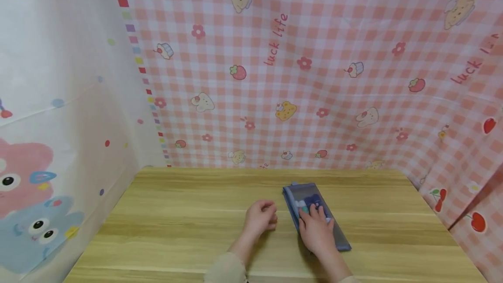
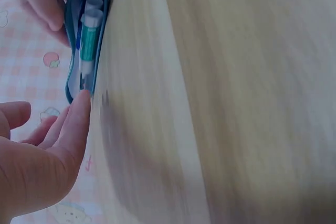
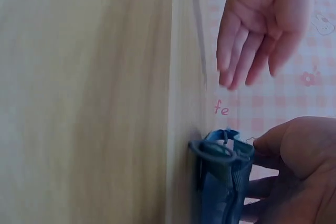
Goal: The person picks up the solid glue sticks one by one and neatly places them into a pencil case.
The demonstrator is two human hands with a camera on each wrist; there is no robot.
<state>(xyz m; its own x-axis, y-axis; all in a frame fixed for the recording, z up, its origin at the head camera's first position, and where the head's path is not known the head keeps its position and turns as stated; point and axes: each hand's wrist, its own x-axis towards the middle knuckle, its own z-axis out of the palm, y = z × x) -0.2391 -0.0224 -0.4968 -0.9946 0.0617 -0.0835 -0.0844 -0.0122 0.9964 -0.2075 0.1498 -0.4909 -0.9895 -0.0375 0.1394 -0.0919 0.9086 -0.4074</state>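
A blue-grey pencil pouch (image 1: 301, 192) with a see-through face lies slanted on the table. My right hand (image 1: 317, 230) rests on it from above, fingers spread across its face. In the left wrist view, the pouch's long side gapes, showing a white tube with a green label (image 2: 89, 43) and other clear-capped tubes behind it. Something dark blue (image 1: 313, 200) shows through the face. Just left of the pouch, my left hand (image 1: 259, 219) hovers with loosely bent fingers and nothing in them. The right wrist view shows the open end of the pouch (image 3: 218, 192) beside my right thumb.
The wood-grain table (image 1: 177, 222) runs back to a pink checked cloth (image 1: 251, 86) hanging behind it. A white cloth with cartoon figures (image 1: 59, 108) hangs on the left, and the checked cloth continues along the right side.
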